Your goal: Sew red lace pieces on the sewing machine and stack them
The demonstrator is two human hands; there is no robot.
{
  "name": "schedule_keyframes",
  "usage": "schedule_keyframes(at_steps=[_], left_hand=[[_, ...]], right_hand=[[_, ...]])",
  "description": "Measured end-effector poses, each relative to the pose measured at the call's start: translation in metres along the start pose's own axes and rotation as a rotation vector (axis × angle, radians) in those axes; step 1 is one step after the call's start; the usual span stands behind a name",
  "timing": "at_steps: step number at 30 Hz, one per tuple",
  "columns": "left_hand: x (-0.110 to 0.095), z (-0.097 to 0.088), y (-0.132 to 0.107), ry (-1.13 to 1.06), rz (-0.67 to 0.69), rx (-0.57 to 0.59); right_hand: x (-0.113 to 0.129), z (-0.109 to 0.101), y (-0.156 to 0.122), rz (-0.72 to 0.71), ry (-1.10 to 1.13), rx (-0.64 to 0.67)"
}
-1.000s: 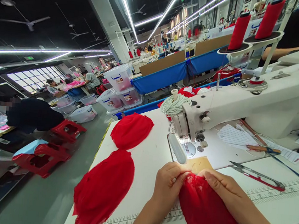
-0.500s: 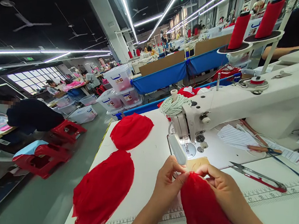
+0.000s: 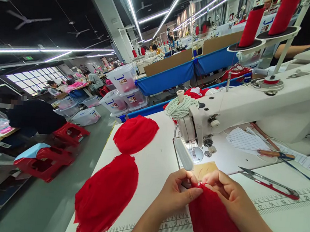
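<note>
A piece of red fabric (image 3: 213, 218) hangs from my fingertips toward the front table edge. My left hand (image 3: 178, 192) pinches its top edge between thumb and fingers. Close beside it, my right hand (image 3: 224, 191) pinches the same edge, the fingertips of both hands nearly meeting. Just beyond them stands the head of a white sewing machine (image 3: 189, 129), its lamp lit over the needle plate (image 3: 196, 155). A tan patch (image 3: 206, 169) lies on the bed right behind my fingers. Two more red fabric pieces, a nearer one (image 3: 107, 196) and a farther one (image 3: 135, 134), lie flat at left.
Thread snips (image 3: 271, 183) lie right of my hands, by a printed ruler strip (image 3: 171, 226). Paper scraps (image 3: 246, 140) and a wooden-handled tool (image 3: 274, 154) rest under the machine arm. Red thread cones (image 3: 251, 26) stand above. Red stools (image 3: 44, 163) and a seated person are at left.
My fingers have shifted slightly along the top edge of the red fabric, and the hands have moved a little right. The view has tilted slightly. The other red pieces still lie in place.
</note>
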State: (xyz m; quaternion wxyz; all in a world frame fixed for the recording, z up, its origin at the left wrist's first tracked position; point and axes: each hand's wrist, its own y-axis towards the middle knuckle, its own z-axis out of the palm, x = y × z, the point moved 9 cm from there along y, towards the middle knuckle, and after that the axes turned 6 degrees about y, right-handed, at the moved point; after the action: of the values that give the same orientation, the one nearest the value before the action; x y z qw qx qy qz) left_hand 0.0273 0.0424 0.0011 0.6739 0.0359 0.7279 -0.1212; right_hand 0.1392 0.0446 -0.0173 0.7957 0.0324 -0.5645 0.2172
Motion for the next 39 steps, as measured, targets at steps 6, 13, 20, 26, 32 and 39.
schedule_keyframes(at_steps=[6,13,20,26,32,39], left_hand=[[-0.008,0.006,-0.002,-0.111,0.084,0.097],[-0.004,0.007,0.002,-0.206,0.023,0.082],[0.003,0.004,0.004,-0.12,0.019,0.028],[0.005,0.001,0.003,0.127,0.03,-0.056],[-0.001,-0.004,0.001,0.312,0.047,-0.114],[-0.011,-0.004,0.0,0.419,0.114,-0.046]], right_hand=[[-0.001,0.016,-0.005,0.054,0.061,0.123],[-0.003,0.019,-0.006,0.118,0.056,0.168],[0.001,0.017,-0.002,0.115,-0.116,0.231],[-0.001,0.009,0.002,0.143,0.01,0.221],[0.01,0.004,0.002,-0.049,-0.286,0.148],[0.015,-0.002,0.001,-0.162,-0.615,0.104]])
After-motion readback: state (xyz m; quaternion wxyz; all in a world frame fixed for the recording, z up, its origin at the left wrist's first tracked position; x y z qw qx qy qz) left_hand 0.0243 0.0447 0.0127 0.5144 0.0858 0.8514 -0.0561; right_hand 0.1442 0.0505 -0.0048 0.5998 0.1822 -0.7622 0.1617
